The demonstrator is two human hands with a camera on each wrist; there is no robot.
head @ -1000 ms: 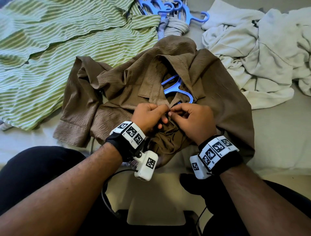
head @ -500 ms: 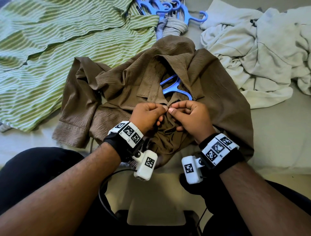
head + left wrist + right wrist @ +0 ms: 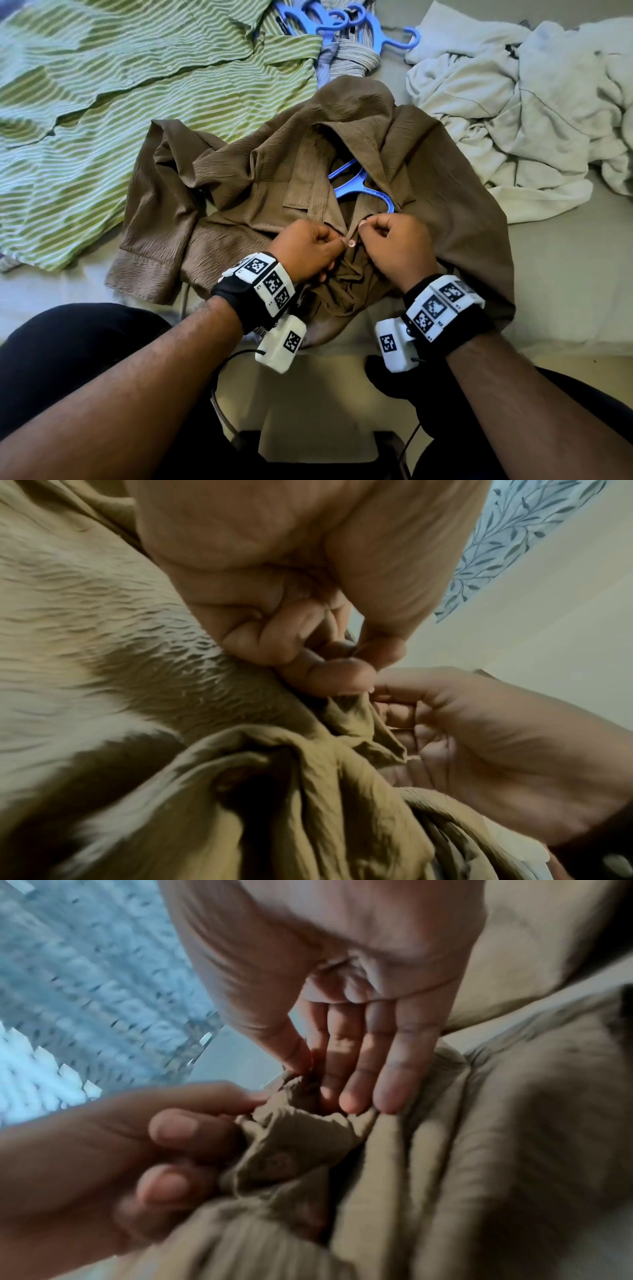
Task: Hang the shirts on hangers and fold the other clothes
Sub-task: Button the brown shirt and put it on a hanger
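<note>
**Three cameras, one patch of brown cloth**

The head camera looks steeply down from above the person's lap, taking in both forearms and the whole brown shirt (image 3: 239, 192) on the bed. The left wrist camera sits very close, low under the left hand (image 3: 308, 593), facing along its fingers. The right wrist camera does likewise under the right hand (image 3: 359, 974). All three share the pinched shirt front between both hands.
</note>
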